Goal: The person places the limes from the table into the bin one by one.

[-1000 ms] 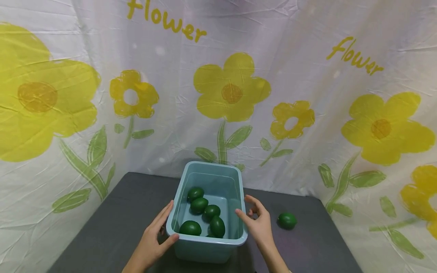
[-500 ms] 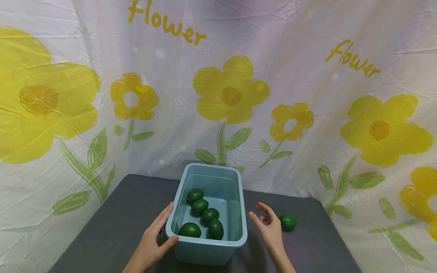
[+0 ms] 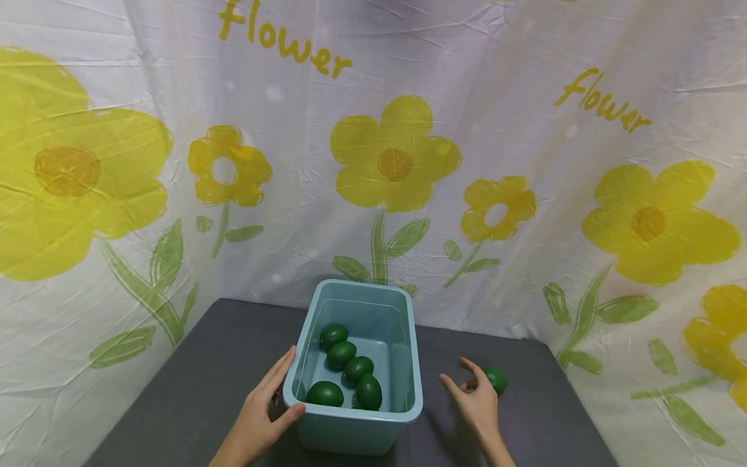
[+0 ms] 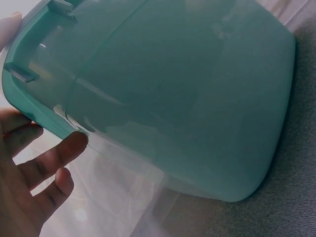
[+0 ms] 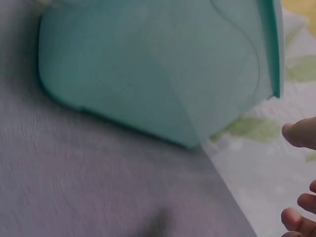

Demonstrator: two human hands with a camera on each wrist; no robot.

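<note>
A light blue-green plastic bin (image 3: pixel 350 428) stands on the table, with several smooth, dark green oval fruits (image 3: pixel 324 394) lying in it. My left hand (image 3: pixel 257 405) rests at the bin's near left corner, its thumb on the front rim and its fingers along the left side; the left wrist view has its fingers (image 4: pixel 54 158) by the rim. To the right of the bin, my right hand (image 3: pixel 475 399) is in front of another green oval fruit (image 3: pixel 496 379), partly hiding it. Nothing shows between the right thumb and fingers.
A dark grey cloth covers the table (image 3: pixel 543 415). Behind it and on both sides hangs a white curtain (image 3: pixel 292 227) printed with yellow flowers.
My right hand has left the bin's right rim and moved right, towards the fruit on the table. My left hand and the bin stay in place.
</note>
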